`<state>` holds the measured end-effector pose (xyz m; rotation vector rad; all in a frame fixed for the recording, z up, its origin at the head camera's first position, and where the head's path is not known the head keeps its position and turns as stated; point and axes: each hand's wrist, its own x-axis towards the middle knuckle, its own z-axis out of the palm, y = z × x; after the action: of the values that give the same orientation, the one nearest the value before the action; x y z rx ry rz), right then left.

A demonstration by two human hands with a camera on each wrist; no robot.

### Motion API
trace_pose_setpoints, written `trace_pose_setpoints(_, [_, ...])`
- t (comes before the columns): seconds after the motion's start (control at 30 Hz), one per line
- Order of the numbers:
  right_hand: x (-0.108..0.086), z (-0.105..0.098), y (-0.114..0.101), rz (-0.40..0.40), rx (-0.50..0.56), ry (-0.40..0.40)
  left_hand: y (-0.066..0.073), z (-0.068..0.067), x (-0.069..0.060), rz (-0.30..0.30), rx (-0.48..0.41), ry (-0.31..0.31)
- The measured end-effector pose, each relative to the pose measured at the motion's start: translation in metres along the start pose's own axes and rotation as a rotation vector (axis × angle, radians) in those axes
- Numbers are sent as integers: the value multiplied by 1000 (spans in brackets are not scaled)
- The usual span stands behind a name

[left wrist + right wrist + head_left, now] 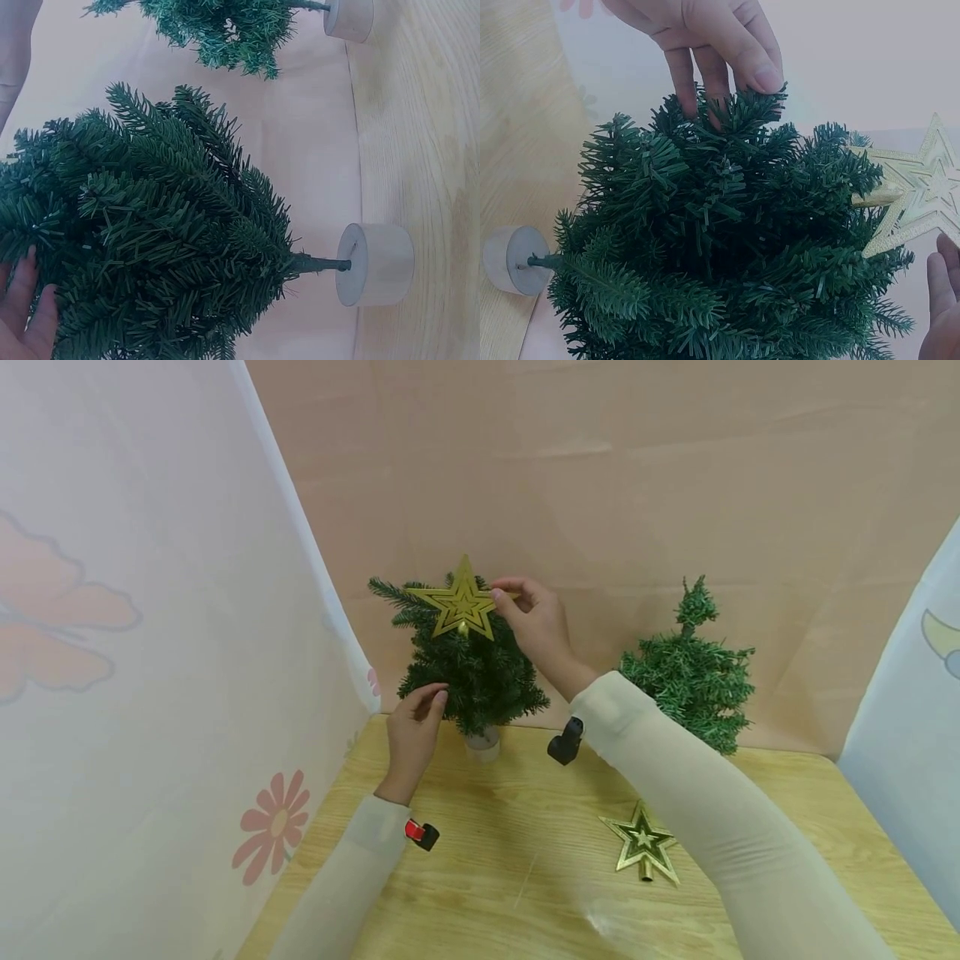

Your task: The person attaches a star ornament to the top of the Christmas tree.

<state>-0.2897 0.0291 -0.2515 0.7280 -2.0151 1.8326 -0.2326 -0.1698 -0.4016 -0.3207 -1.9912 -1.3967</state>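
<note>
A dark green artificial Christmas tree (480,677) stands upright near the back wall on a pale round base (382,264). At its top is a gold star tree topper (463,603), its hollow stem (876,196) among the upper branches in the right wrist view. My right hand (542,622) pinches the star's right point between thumb and fingers. On the tree's left side, my left hand (412,735) pinches a branch tip (761,105), with the other fingers among the needles. How far the stem sits over the treetop is hidden by needles.
To the right stands a second, lighter green tree (690,685), partly behind my right sleeve. Another gold star (643,843) lies flat on the wooden table (480,860). A patterned white curtain (187,610) closes the left side; a plain backdrop (600,510) hangs behind.
</note>
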Motion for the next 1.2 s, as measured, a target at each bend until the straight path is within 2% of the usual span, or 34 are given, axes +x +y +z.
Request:
trace_pose_setpoints(0.07, [-4, -1, -10, -7, 2, -6, 0, 0, 0, -3, 5, -1])
trace_pose_setpoints(0.3, [-8, -6, -14, -30, 14, -11, 2, 1, 0, 5, 15, 1])
trace_pose_setpoints(0.43, [-15, -12, -25, -14, -16, 6, 2, 1, -1, 18, 4, 9])
trace_pose_setpoints(0.57, [-17, -21, -23, -11, -16, 38, 2, 1, -1, 47, -7, 25])
trace_pose_setpoints(0.67, [-19, -30, -18, -16, 25, 57, 5, 1, 0, 70, -22, 33])
trace_pose_setpoints(0.8, [-27, -44, -3, -23, 111, 63, 23, 0, 1, 94, -56, 35])
trace_pose_setpoints(0.93, [-42, -55, 10, -70, 180, 55, 42, -3, -1, 106, -60, 35])
trace_pose_setpoints(1.1, [-76, -69, 8, -92, 181, 67, 52, -5, -5, 129, -33, 59])
trace_pose_setpoints(1.2, [-100, -79, 7, -97, 194, 76, 56, -5, -9, 160, -73, 98])
